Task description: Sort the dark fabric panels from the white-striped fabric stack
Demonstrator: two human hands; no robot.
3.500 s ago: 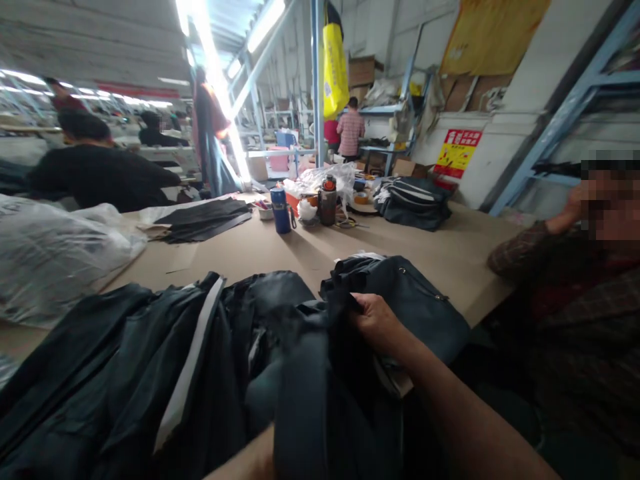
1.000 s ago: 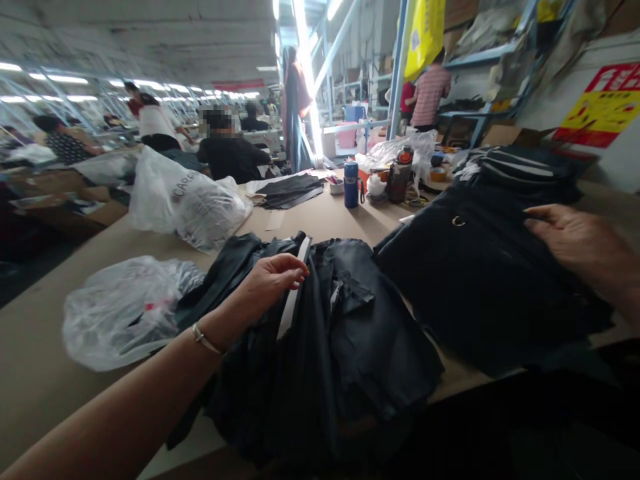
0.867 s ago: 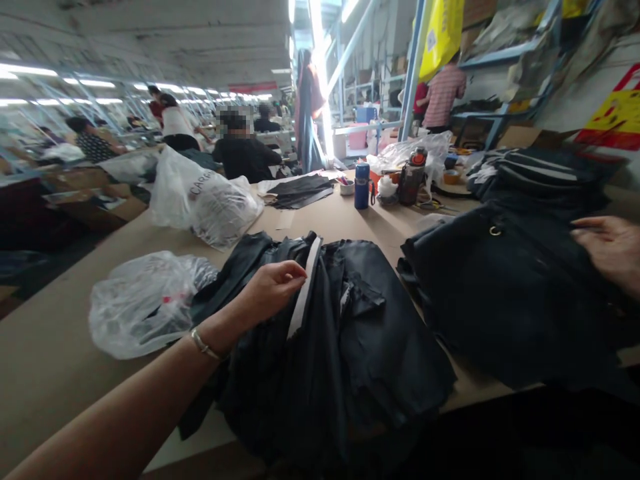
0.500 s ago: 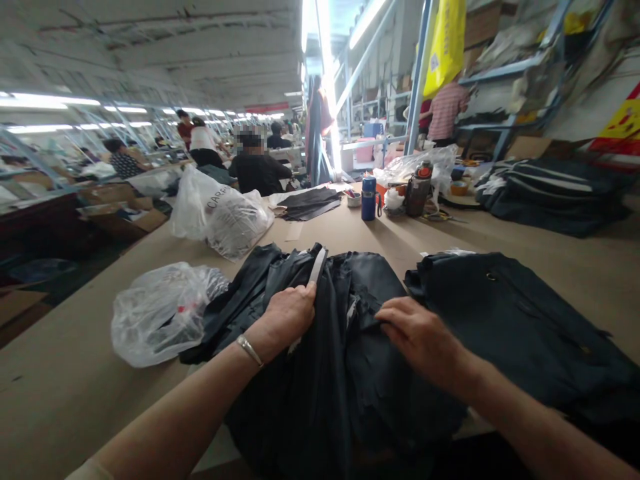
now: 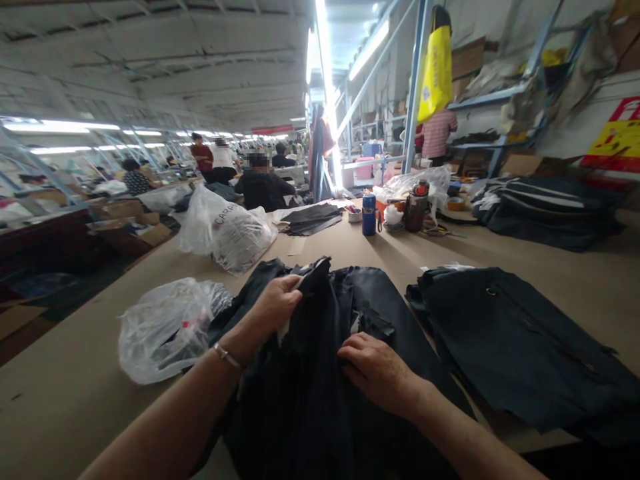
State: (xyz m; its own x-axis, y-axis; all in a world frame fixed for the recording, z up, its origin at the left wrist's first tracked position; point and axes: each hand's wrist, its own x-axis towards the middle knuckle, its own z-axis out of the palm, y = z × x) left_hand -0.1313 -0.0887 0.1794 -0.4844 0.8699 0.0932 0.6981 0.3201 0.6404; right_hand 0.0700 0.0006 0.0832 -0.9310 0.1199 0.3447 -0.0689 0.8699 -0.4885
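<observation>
Dark fabric pieces (image 5: 310, 393) lie in a gathered heap in front of me and hang over the near table edge. My left hand (image 5: 277, 301) is closed on an edge of this cloth at the heap's far side, lifting a fold with a pale strip beside it. Lower and to the right, my right hand (image 5: 375, 367) pinches the same dark fabric, its fingertips partly hidden in the folds. A small white tag or strip (image 5: 355, 324) shows just above the right hand. Beside the heap lies a flat stack of dark panels (image 5: 510, 340) with a zip and a metal eyelet.
A clear plastic bag (image 5: 165, 333) is left of the cloth; a bigger white bag (image 5: 225, 230) stands behind it. Farther back are a blue flask (image 5: 369, 215), a brown bottle (image 5: 416, 208), scissors (image 5: 440, 232) and a dark fabric pile (image 5: 545, 210). Several people work in the background.
My left hand has shifted left, folding the cloth edge over so less of the white strip shows. My right hand has moved left and down across the fabric. The view has tilted up slightly.
</observation>
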